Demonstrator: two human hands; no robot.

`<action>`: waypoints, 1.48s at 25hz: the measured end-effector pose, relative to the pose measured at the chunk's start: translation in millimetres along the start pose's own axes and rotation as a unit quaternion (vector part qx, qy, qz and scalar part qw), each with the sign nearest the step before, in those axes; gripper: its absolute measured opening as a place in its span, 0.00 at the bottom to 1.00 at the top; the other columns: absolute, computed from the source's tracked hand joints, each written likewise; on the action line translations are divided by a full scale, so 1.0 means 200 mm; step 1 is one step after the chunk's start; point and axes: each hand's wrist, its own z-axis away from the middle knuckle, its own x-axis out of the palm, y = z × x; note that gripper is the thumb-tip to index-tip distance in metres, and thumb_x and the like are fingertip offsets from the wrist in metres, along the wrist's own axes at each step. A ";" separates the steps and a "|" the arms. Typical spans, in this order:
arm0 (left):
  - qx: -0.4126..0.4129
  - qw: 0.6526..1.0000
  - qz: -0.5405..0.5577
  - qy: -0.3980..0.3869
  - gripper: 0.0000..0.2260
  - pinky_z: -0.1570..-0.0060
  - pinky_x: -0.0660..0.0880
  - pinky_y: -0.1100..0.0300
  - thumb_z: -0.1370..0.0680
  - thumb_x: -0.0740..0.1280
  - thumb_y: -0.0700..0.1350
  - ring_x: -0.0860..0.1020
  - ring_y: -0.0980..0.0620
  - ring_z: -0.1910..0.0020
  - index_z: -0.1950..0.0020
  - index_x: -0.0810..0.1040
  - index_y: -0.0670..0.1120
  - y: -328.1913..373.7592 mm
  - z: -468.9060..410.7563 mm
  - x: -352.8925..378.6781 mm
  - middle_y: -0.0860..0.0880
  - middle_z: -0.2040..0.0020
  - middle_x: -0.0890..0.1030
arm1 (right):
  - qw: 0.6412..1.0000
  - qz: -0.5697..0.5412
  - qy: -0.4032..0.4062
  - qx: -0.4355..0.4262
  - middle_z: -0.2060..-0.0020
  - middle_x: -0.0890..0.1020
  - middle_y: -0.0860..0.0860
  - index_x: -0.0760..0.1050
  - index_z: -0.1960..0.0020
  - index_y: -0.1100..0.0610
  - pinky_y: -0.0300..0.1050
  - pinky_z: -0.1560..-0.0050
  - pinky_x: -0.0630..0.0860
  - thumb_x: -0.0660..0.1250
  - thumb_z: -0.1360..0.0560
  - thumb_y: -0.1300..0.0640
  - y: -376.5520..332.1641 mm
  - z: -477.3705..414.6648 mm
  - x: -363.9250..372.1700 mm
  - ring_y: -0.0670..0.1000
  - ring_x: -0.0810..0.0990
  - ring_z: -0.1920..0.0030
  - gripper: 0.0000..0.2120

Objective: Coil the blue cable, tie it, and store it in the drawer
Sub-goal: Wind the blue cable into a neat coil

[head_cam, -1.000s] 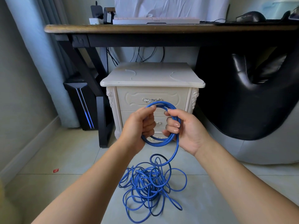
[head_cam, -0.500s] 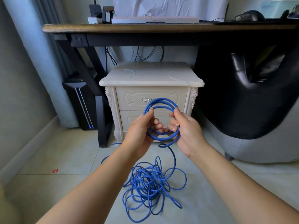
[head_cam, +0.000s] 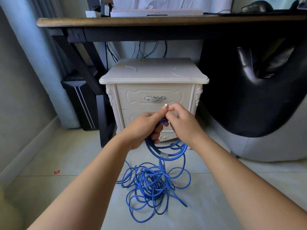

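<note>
A long blue cable [head_cam: 150, 185] lies in a loose tangle on the tiled floor. A few loops of the blue coil [head_cam: 172, 152] hang below my hands, with a clear plug at the bottom. My left hand [head_cam: 144, 127] grips the top of these loops. My right hand [head_cam: 181, 123] touches it from the right, fingers pinched on the cable at the top. Behind my hands stands a cream nightstand [head_cam: 153, 72]; its upper drawer [head_cam: 132, 97], with a silver handle [head_cam: 154, 98], is closed. The lower drawer is mostly hidden by my hands.
A dark wooden desk [head_cam: 149, 22] spans above the nightstand, its black leg [head_cam: 103, 127] to the left. A black computer tower [head_cam: 79, 103] stands by the curtain. A black and grey chair [head_cam: 259, 105] fills the right side. A small red scrap [head_cam: 57, 171] lies on the floor.
The held loops have swung from standing up in front of the drawers to hanging below my hands. Both hands have closed together at the top of the coil.
</note>
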 end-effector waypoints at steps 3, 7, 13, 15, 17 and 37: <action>0.002 0.999 0.044 0.005 0.18 0.74 0.59 0.63 0.19 0.60 0.59 0.56 0.54 0.74 0.62 0.68 0.46 -0.04 -0.02 0.04 0.53 0.72 0.59 | 0.997 -0.041 0.060 -0.003 0.71 0.71 0.46 0.71 0.56 0.55 0.42 0.67 0.65 0.54 0.18 0.52 0.02 -0.02 0.03 0.47 0.68 0.70 0.12; -0.013 0.988 0.124 0.091 0.19 0.78 0.53 0.65 0.19 0.61 0.57 0.55 0.57 0.77 0.66 0.65 0.48 -0.03 -0.04 0.04 0.55 0.75 0.59 | 0.949 -0.283 0.049 0.128 0.75 0.68 0.51 0.72 0.57 0.54 0.39 0.74 0.65 0.54 0.18 0.42 0.00 -0.05 0.04 0.47 0.65 0.78 0.19; -0.045 0.921 0.332 0.200 0.21 0.79 0.53 0.67 0.20 0.63 0.58 0.55 0.57 0.80 0.67 0.65 0.49 -0.05 -0.04 0.01 0.54 0.75 0.58 | 0.927 -0.332 -0.070 0.160 0.74 0.74 0.52 0.74 0.56 0.58 0.45 0.62 0.76 0.65 0.31 0.36 0.06 -0.01 0.06 0.52 0.78 0.71 0.24; -0.044 0.906 0.372 0.196 0.19 0.81 0.59 0.68 0.21 0.65 0.57 0.59 0.57 0.80 0.66 0.68 0.49 -0.05 -0.04 0.04 0.53 0.74 0.62 | 0.924 -0.340 -0.015 0.174 0.77 0.69 0.51 0.70 0.63 0.56 0.44 0.67 0.74 0.62 0.28 0.33 0.05 -0.01 0.08 0.51 0.70 0.77 0.25; -0.044 0.911 0.375 0.165 0.17 0.79 0.66 0.67 0.22 0.66 0.56 0.64 0.56 0.79 0.65 0.70 0.48 -0.05 -0.03 0.06 0.53 0.73 0.65 | 0.916 -0.355 0.033 0.186 0.78 0.61 0.49 0.65 0.69 0.54 0.41 0.74 0.68 0.56 0.24 0.31 0.05 -0.02 0.08 0.50 0.61 0.79 0.29; 0.007 0.985 0.122 0.119 0.19 0.78 0.55 0.65 0.20 0.63 0.56 0.55 0.56 0.77 0.66 0.66 0.48 -0.01 0.00 -0.06 0.54 0.74 0.59 | 0.966 -0.147 -0.158 0.145 0.68 0.82 0.54 0.75 0.66 0.56 0.52 0.42 0.78 0.51 0.33 0.23 0.08 0.00 -0.05 0.54 0.84 0.59 0.36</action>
